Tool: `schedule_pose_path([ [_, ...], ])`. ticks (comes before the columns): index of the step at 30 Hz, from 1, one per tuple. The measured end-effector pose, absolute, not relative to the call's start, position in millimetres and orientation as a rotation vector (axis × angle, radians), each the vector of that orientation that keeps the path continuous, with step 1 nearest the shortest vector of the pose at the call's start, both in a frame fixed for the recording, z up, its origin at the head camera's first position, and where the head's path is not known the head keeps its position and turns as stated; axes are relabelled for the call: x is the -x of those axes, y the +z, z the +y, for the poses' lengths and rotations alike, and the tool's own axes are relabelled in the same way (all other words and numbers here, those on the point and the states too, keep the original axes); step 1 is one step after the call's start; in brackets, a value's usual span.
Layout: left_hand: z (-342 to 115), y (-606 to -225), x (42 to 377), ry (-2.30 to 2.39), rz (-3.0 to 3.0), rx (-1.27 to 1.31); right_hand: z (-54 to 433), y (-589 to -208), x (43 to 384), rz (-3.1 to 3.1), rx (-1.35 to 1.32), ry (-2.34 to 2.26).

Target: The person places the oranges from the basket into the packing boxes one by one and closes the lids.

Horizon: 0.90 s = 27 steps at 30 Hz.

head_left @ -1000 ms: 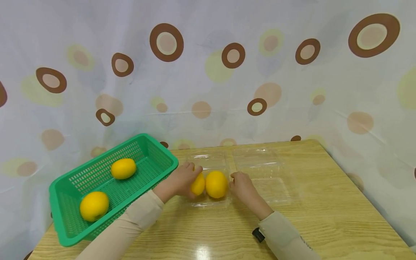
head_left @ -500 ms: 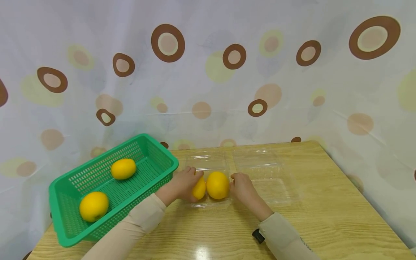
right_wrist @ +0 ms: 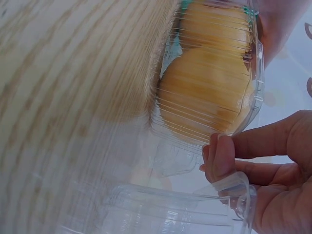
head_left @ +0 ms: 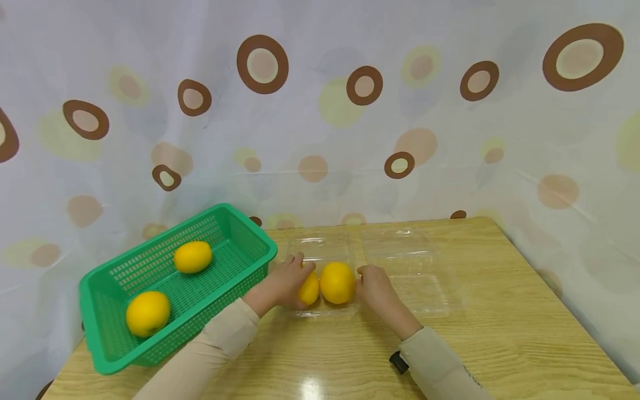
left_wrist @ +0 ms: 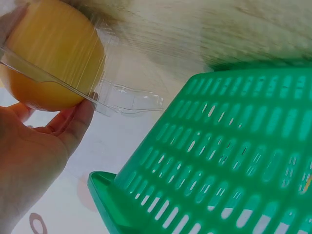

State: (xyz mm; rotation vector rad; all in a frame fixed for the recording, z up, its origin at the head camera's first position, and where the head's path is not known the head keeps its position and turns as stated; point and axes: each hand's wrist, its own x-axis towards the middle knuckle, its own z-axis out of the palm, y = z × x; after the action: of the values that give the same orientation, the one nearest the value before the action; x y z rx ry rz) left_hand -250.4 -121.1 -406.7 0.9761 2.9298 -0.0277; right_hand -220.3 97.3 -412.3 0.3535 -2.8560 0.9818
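Note:
Two oranges sit side by side in a clear plastic clamshell box (head_left: 327,312). My left hand (head_left: 286,282) holds the left orange (head_left: 309,289), partly covering it from the head view. In the left wrist view that orange (left_wrist: 58,53) shows behind the transparent wall, with fingertips right at the rim. The right orange (head_left: 337,283) lies against its neighbour. My right hand (head_left: 376,291) pinches the right rim of the box, thumb and fingers meeting there in the right wrist view, where the nearer orange (right_wrist: 207,92) shows through the ribbed side.
A green plastic basket (head_left: 250,272) stands at the left, holding an orange (head_left: 193,256) at the back and another orange (head_left: 148,314) in front. Another clear clamshell box (head_left: 415,291) lies open to the right on the wooden table (head_left: 510,311). A patterned curtain (head_left: 300,111) hangs behind.
Over the last second my left hand has shifted slightly right with the left orange, and the right orange moves slightly right too. My right hand stays at the rim.

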Motion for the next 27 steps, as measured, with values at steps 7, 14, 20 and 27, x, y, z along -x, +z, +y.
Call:
schedule_pose_path([
  [7, -123.3, -411.8, 252.5, 0.053, 2.948, -0.972, 99.4, -412.9, 222.5, -2.850, -0.354, 0.980],
  [14, -128.5, -417.3, 244.9, 0.230, 2.976, -0.991, 100.4, -411.2, 223.1, -2.878, -0.349, 0.979],
  [20, -129.8, -413.3, 236.2, 0.474, 2.964, -0.943, 99.3, -412.1, 222.0, -2.863, -0.355, 1.035],
  [27, -122.2, -412.4, 228.1, 1.023, 2.844, -0.630, 96.8, -414.8, 225.4, -2.797, -0.393, 1.058],
])
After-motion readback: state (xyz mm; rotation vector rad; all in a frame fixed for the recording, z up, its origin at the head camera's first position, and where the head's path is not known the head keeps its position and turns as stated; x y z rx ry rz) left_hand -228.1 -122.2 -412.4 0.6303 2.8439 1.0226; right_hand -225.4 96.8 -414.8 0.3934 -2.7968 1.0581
